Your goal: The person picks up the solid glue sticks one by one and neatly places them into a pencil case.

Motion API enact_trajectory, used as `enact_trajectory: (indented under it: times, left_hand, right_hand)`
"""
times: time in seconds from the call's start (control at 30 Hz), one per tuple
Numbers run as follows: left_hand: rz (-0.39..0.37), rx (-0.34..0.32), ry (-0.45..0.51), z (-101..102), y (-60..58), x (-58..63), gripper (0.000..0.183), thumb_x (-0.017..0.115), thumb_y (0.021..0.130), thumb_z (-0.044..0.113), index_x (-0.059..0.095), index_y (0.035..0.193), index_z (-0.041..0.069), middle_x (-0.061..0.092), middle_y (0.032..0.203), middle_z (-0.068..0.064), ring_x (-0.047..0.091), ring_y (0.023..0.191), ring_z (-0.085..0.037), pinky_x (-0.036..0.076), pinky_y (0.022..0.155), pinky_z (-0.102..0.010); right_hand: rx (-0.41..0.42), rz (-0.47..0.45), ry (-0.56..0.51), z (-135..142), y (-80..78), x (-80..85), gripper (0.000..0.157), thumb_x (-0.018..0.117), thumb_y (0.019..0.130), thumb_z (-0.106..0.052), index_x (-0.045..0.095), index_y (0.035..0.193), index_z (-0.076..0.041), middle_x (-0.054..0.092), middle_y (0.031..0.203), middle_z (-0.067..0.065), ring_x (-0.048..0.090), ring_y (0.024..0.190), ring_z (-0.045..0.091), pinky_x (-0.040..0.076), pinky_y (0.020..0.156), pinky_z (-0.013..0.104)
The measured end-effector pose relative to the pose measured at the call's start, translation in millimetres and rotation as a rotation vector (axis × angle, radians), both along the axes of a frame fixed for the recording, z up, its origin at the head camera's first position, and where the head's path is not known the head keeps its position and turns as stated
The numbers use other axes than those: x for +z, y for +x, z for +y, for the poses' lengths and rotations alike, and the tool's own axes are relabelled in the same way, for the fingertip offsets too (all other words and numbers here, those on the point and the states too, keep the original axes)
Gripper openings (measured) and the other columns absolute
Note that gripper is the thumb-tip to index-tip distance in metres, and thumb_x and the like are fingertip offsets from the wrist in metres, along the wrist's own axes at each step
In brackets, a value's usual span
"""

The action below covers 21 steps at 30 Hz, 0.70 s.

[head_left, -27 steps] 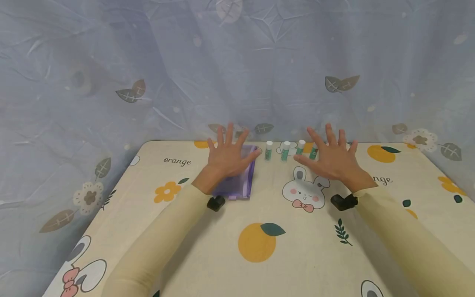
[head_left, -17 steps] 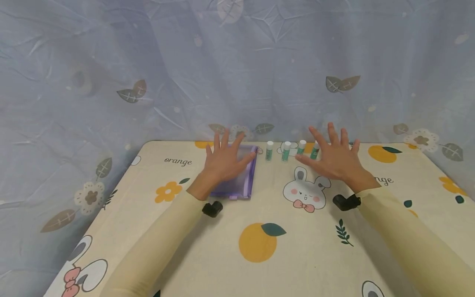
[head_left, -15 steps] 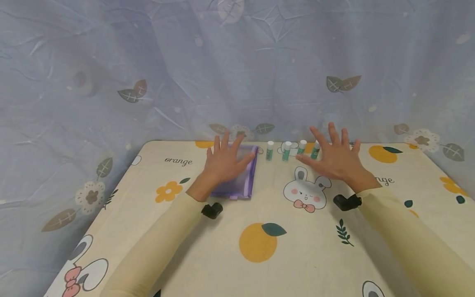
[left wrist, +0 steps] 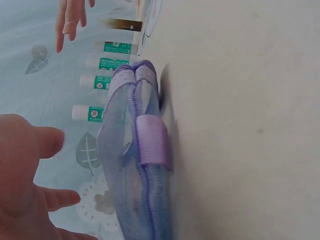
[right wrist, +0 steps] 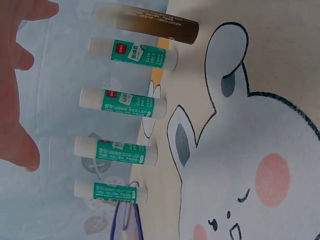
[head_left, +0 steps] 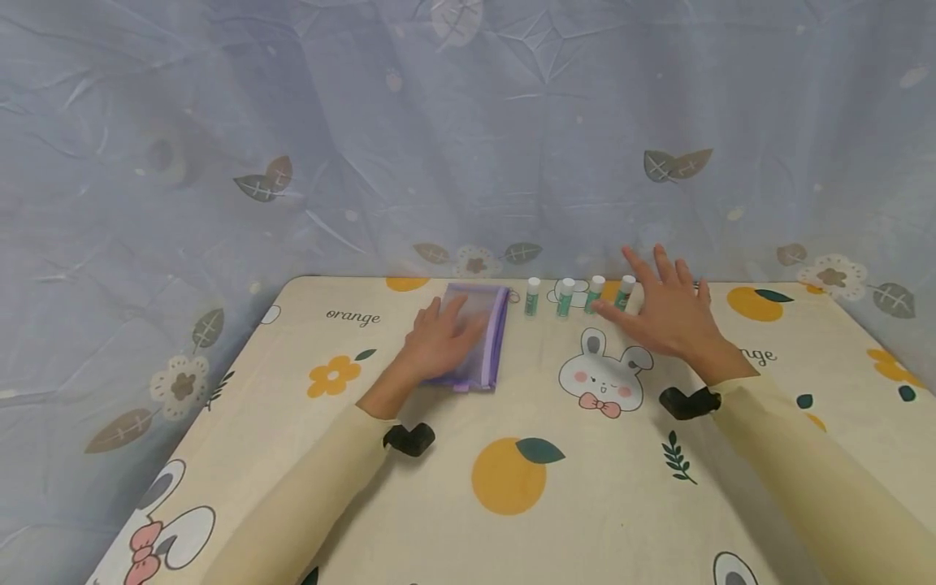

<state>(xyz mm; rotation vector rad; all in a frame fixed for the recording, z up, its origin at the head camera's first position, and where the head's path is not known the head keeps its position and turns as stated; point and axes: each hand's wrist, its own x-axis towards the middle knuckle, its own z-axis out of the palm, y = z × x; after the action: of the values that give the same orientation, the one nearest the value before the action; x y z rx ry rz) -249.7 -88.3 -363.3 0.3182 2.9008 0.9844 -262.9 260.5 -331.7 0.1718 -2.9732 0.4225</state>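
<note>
A purple mesh zip pouch (head_left: 497, 341) lies flat on the table, left of centre at the back. My left hand (head_left: 437, 341) is over it, fingers loosely bent, covering its left part; in the left wrist view the thumb and fingers are apart from the pouch's edge. To the right, several green glue sticks (head_left: 531, 298) with white caps stand upright in a row. My right hand (head_left: 665, 317) is spread beside the right end of the row and holds nothing. A brown tube (right wrist: 157, 24) stands at that end, hidden behind this hand in the head view.
The table wears a cream cloth (head_left: 585, 504) printed with oranges, flowers and a rabbit face. Behind the back edge hangs a pale blue curtain (head_left: 468, 138). A small black camera mount (head_left: 409, 439) sits at each wrist.
The left hand has come down and back over the pouch, its spread fingers now more bent. My right hand has shifted slightly right, uncovering more of the rightmost glue stick.
</note>
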Motion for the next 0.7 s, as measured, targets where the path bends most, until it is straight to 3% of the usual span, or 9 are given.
enact_trajectory:
  times: [0.27, 0.53, 0.7]
  left_hand:
    - [-0.046, 0.016, -0.012, 0.9, 5.1, -9.6, 0.071, 0.052, 0.107, 0.048, 0.035, 0.166, 0.012, 0.015, 0.174, -0.033, 0.013, 0.161, -0.057, 0.019, 0.125, -0.075]
    - [-0.061, 0.001, -0.018, 3.5, 6.6, -14.2, 0.070, 0.052, 0.107, 0.047, 0.036, 0.166, 0.012, 0.016, 0.174, -0.032, 0.014, 0.161, -0.056, 0.018, 0.128, -0.071]
    - [-0.078, -0.013, -0.001, 2.1, 8.2, -11.7, 0.072, 0.052, 0.107, 0.048, 0.035, 0.166, 0.012, 0.016, 0.175, -0.030, 0.013, 0.163, -0.052, 0.018, 0.128, -0.070]
  right_hand:
    - [-0.012, 0.041, -0.072, 8.5, 4.1, 4.0, 0.101, 0.058, 0.098, -0.068, 0.006, 0.173, -0.024, 0.006, 0.176, 0.031, 0.018, 0.156, 0.062, 0.017, 0.116, 0.085]
    - [-0.033, 0.026, -0.274, 11.5, 6.8, 3.3, 0.100, 0.066, 0.101, -0.050, 0.003, 0.173, -0.020, 0.007, 0.178, 0.026, 0.016, 0.160, 0.057, 0.021, 0.120, 0.080]
    - [-0.089, 0.027, -0.410, 14.4, 9.9, -0.2, 0.099, 0.065, 0.102, -0.050, 0.002, 0.173, -0.020, 0.014, 0.178, 0.023, 0.025, 0.157, 0.056, 0.029, 0.119, 0.077]
